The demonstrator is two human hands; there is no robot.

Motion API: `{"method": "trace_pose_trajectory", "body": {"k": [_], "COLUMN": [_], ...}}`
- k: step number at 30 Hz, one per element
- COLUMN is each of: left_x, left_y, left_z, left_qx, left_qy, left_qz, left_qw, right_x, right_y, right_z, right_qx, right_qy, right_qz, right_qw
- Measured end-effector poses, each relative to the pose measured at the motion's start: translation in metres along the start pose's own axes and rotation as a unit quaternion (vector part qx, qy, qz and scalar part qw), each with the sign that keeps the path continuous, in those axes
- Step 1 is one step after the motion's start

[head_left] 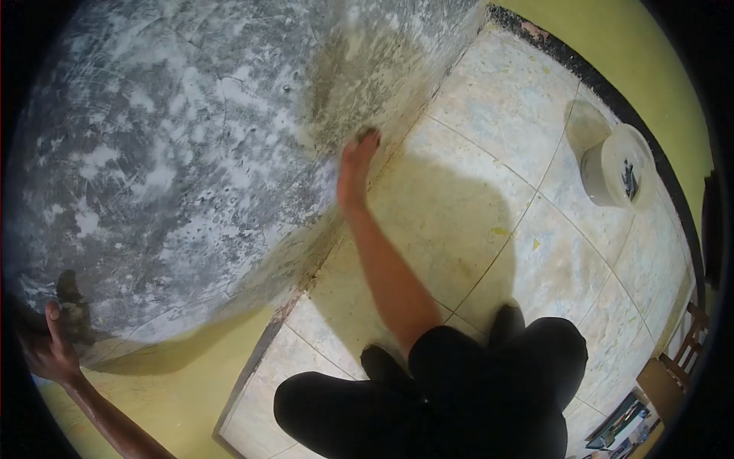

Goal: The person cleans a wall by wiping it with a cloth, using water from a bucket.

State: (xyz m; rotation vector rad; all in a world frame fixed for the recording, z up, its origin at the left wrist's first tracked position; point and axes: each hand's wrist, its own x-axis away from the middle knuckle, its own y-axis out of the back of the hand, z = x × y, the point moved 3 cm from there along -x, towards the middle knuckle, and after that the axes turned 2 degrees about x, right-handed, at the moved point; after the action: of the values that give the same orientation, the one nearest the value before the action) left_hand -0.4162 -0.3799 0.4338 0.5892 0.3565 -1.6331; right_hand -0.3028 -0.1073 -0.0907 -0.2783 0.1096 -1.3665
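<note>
Low on a grey, mottled wall (191, 145), my right hand (354, 172) is closed, its fingers pressed together near the corner where wall and floor meet. Something small and dark shows at its fingertips; I cannot make out what it is. Around that hand the wall has a duller, brownish patch. At the far left, my left hand (53, 348) is against or close to the wall, thumb apart from the fingers and nothing seen in it. Its fingertips are partly lost in the dark edge of the view.
On the tiled floor (489, 99) stands a pale plastic tub (600, 172) with something dark in or on it. My knees, in black trousers (489, 390), fill the lower middle. A wooden chair (665, 390) is at lower right. Yellow wall (642, 46) borders the floor.
</note>
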Motion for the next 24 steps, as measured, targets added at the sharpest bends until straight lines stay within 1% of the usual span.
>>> {"method": "trace_pose_trajectory", "body": {"k": [1,2,4,5,7,8,9,11,13,15,16,18,20,21,22,24], "left_x": [0.004,0.009,0.006,0.001,-0.003,-0.003,-0.004,-0.007,0.002,0.004,0.002,-0.002,-0.004,-0.004,-0.005,-0.003], "left_y": [-0.003,-0.008,-0.009,0.001,0.002,-0.002,0.002,0.009,0.004,-0.004,-0.003,0.003,0.002,0.002,0.002,0.004], "left_z": [0.006,0.011,0.006,-0.008,-0.014,-0.006,-0.01,-0.018,-0.005,0.003,0.001,-0.01,-0.01,-0.01,-0.011,-0.006], "left_qx": [-0.01,-0.019,-0.025,0.011,0.047,0.067,0.074,0.087,0.054,0.022,0.016,0.016,0.022,0.025,0.027,0.029], "left_qy": [0.011,0.03,0.042,0.036,0.025,0.013,0.005,-0.01,0.004,0.018,0.015,0.013,0.002,-0.003,0.002,0.015], "left_qz": [0.005,0.026,0.045,0.022,0.0,0.005,0.0,-0.01,0.0,-0.002,-0.001,-0.01,-0.012,-0.013,-0.013,-0.013], "left_qw": [1.0,0.999,0.998,0.999,0.999,0.998,0.997,0.996,0.999,1.0,1.0,1.0,1.0,1.0,1.0,0.999], "right_x": [0.017,0.056,0.121,0.112,0.067,0.03,-0.009,-0.017,0.027,0.102,0.099,0.088,0.022,-0.02,-0.043,-0.005], "right_y": [-0.009,-0.021,-0.029,-0.025,-0.008,0.005,0.015,0.015,-0.01,-0.03,-0.025,-0.013,-0.001,0.012,0.022,0.002], "right_z": [-0.002,0.001,0.017,0.011,-0.009,-0.01,0.001,0.012,0.02,0.023,0.018,0.003,-0.016,-0.003,0.011,-0.005], "right_qx": [-0.056,0.066,0.108,0.109,0.051,0.18,0.137,0.098,0.035,0.094,0.094,0.118,0.069,0.048,0.027,0.027], "right_qy": [-0.019,0.086,0.156,0.153,0.174,0.159,0.117,0.073,0.03,0.191,0.188,0.164,0.158,0.095,0.031,0.014], "right_qz": [0.0,-0.008,0.059,0.055,0.073,0.062,0.036,0.015,0.004,0.021,0.018,0.083,0.015,-0.006,-0.025,-0.013], "right_qw": [0.998,0.994,0.98,0.981,0.981,0.969,0.983,0.992,0.999,0.977,0.978,0.976,0.985,0.994,0.999,0.999]}}
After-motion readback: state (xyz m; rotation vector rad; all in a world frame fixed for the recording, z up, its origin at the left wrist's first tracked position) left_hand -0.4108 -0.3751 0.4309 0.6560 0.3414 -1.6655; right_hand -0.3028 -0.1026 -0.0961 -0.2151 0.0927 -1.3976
